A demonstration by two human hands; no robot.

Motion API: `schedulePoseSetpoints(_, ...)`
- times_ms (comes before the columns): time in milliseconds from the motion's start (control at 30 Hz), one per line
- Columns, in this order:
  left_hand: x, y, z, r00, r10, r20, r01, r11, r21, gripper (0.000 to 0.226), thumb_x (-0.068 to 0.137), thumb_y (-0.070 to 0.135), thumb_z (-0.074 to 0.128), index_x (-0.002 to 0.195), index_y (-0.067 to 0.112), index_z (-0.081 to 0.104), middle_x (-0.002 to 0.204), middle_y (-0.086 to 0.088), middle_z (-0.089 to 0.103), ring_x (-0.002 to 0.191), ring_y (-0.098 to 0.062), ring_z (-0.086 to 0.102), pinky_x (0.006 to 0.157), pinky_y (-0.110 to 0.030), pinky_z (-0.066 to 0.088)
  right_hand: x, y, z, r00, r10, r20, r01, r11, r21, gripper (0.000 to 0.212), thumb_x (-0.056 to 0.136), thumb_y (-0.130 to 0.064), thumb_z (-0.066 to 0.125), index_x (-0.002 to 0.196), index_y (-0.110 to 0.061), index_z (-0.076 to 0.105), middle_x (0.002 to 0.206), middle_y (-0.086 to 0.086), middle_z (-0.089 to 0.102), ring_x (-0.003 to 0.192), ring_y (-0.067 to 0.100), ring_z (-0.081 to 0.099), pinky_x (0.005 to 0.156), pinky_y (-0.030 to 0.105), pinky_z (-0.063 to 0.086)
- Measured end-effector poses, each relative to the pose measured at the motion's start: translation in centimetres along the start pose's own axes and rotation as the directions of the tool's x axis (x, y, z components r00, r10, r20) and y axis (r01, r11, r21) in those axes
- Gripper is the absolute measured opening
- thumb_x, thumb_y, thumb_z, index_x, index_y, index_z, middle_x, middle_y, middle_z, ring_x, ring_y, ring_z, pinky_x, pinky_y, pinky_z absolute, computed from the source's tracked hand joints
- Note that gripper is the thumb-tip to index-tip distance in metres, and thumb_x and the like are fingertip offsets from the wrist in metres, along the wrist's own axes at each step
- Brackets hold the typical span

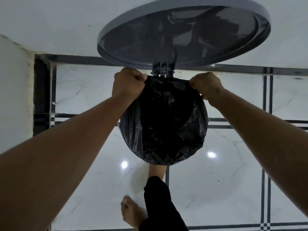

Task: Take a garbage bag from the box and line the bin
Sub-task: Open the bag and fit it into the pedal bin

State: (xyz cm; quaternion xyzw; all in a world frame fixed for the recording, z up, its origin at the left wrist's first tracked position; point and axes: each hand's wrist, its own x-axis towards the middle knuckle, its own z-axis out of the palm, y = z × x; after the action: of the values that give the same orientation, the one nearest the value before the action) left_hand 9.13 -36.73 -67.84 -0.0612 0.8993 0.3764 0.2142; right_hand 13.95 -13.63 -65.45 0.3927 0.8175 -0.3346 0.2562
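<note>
With the lid (183, 34) tipped up against the far wall, the person leans over the bin (164, 120) and works the black garbage bag (150, 130) round its mouth. The bag already sits inside the bin, its edge folded over the near and side rim; only the far stretch by the hinge (162, 70) looks unfinished. The left hand (129, 84) is clenched on the bag's edge at the far left of the rim, the right hand (205, 85) pinches the same edge at the far right, and the plastic is drawn taut between them. One bare foot (156, 171) reaches under the near side of the bin, probably on a pedal that holds the lid open, though the pedal itself is hidden; the other foot (131, 212) stands on the white tiled floor (225, 180).

To finish this well, I would say both hands should pull the edge back and down together over the far rim, keeping even tension so the thin film does not tear, and tuck it below the hinge so the lid can close. The box is out of sight.
</note>
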Motion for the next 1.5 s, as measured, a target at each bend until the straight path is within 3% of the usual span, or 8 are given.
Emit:
schedulePoseSetpoints(167, 2.5, 0.7, 0.5, 0.939, -0.302, 0.167, 0.331, 0.925, -0.186, 0.022, 0.090, 0.028, 0.073, 0.082, 0.007, 0.070, 0.088, -0.003, 0.073, 0.089, -0.019, 0.071, 0.085, -0.032, 0.058, 0.4, -0.1, -0.2, 0.973, 0.118, 0.199, -0.176, 0.935, 0.309, 0.014, 0.094, -0.005, 0.048, 0.088, -0.014, 0.055, 0.082, 0.003, 0.044, 0.058, 0.013, 0.034, 0.043, 0.023, 0.027)
schedulePoseSetpoints(267, 2.8, 0.8, 0.2, 0.903, -0.329, 0.276, 0.401, 0.878, -0.263, 0.021, 0.092, 0.016, 0.069, 0.107, 0.002, 0.073, 0.110, -0.007, 0.076, 0.090, -0.017, 0.072, 0.089, -0.037, 0.059, 0.9, 0.2, -0.8, 0.954, 0.138, 0.267, -0.242, 0.880, 0.408, 0.022, 0.100, -0.004, 0.047, 0.081, -0.013, 0.055, 0.072, -0.002, 0.046, 0.047, 0.009, 0.040, 0.030, 0.014, 0.027)
schedulePoseSetpoints(633, 0.6, -0.4, -1.8, 0.903, -0.148, 0.404, 0.305, 0.883, -0.357, 0.037, 0.085, 0.047, 0.080, 0.106, 0.018, 0.080, 0.092, 0.005, 0.078, 0.082, -0.011, 0.074, 0.072, -0.026, 0.059, 2.2, 0.8, -0.6, 0.959, 0.168, 0.228, -0.223, 0.944, 0.243, 0.007, 0.092, -0.012, 0.053, 0.089, -0.015, 0.059, 0.085, 0.004, 0.043, 0.056, 0.012, 0.028, 0.046, 0.023, 0.021)
schedulePoseSetpoints(733, 0.4, -0.6, -2.1, 0.922, -0.096, 0.375, 0.247, 0.892, -0.378, 0.030, 0.082, 0.029, 0.085, 0.107, 0.012, 0.081, 0.099, -0.003, 0.080, 0.084, -0.011, 0.076, 0.071, -0.026, 0.059, 2.9, 0.8, -0.9, 0.939, 0.164, 0.301, -0.234, 0.949, 0.213, 0.015, 0.094, -0.011, 0.050, 0.083, -0.016, 0.059, 0.083, 0.001, 0.045, 0.055, 0.010, 0.030, 0.045, 0.021, 0.022)
schedulePoseSetpoints(1000, 2.2, 0.6, -1.5, 0.848, -0.310, 0.430, 0.442, 0.862, -0.249, 0.032, 0.088, 0.031, 0.081, 0.109, 0.008, 0.076, 0.103, -0.005, 0.077, 0.087, -0.019, 0.069, 0.094, -0.043, 0.059, 4.5, 2.6, -1.9, 0.850, 0.069, 0.522, -0.284, 0.894, 0.345, 0.014, 0.100, -0.015, 0.057, 0.094, -0.012, 0.070, 0.089, 0.000, 0.068, 0.086, 0.018, 0.062, 0.087, 0.035, 0.048)
schedulePoseSetpoints(1133, 2.4, 0.6, -1.5, 0.819, -0.329, 0.470, 0.475, 0.848, -0.235, 0.033, 0.092, 0.034, 0.076, 0.112, 0.008, 0.075, 0.096, -0.002, 0.072, 0.084, -0.019, 0.067, 0.091, -0.041, 0.059, 5.0, 3.9, -1.7, 0.810, -0.061, 0.583, -0.216, 0.893, 0.394, 0.023, 0.101, -0.009, 0.053, 0.092, -0.014, 0.075, 0.090, -0.001, 0.072, 0.081, 0.015, 0.069, 0.085, 0.032, 0.054)
schedulePoseSetpoints(1267, 2.2, 0.2, -1.4, 0.816, -0.313, 0.486, 0.489, 0.822, -0.292, 0.029, 0.090, 0.034, 0.078, 0.105, 0.010, 0.076, 0.097, -0.002, 0.073, 0.079, -0.017, 0.068, 0.075, -0.034, 0.059, 4.8, 4.7, -0.9, 0.827, -0.157, 0.539, -0.110, 0.896, 0.429, 0.042, 0.088, 0.008, 0.043, 0.077, -0.018, 0.073, 0.079, -0.001, 0.067, 0.072, 0.018, 0.060, 0.065, 0.028, 0.050)
schedulePoseSetpoints(1500, 0.9, -1.3, -0.8, 0.926, -0.194, 0.323, 0.319, 0.861, -0.397, 0.030, 0.092, 0.043, 0.074, 0.104, 0.016, 0.079, 0.104, -0.003, 0.079, 0.099, -0.020, 0.076, 0.096, -0.037, 0.059, 2.8, 6.0, 0.9, 0.936, -0.175, 0.305, -0.054, 0.785, 0.617, 0.027, 0.096, 0.003, 0.059, 0.081, -0.012, 0.075, 0.072, 0.001, 0.072, 0.063, 0.012, 0.069, 0.059, 0.024, 0.059)
